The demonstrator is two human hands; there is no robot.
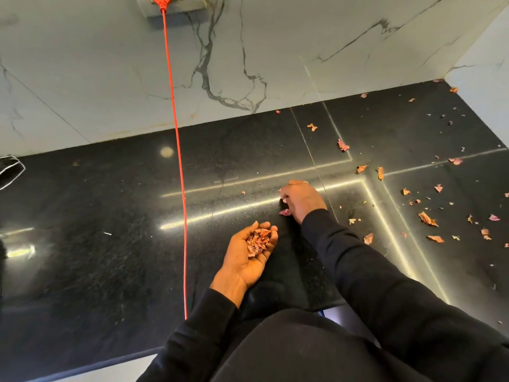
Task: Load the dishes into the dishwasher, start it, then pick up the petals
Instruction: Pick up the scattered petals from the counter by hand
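My left hand [249,252] lies palm up on the black countertop [110,230], cupping a heap of dried pink and orange petals [257,241]. Just behind it, my right hand [300,199] is curled knuckles up on the counter, its fingertips pinching at petals; one pink petal [285,212] shows under it. Several loose petals [427,218] are scattered over the counter to the right and toward the back corner.
A red cord [176,150] runs from a wall socket [162,2] down across the counter to its front edge. A marble backsplash [248,51] stands behind. A dark object with a white rim [11,169] sits at the left edge.
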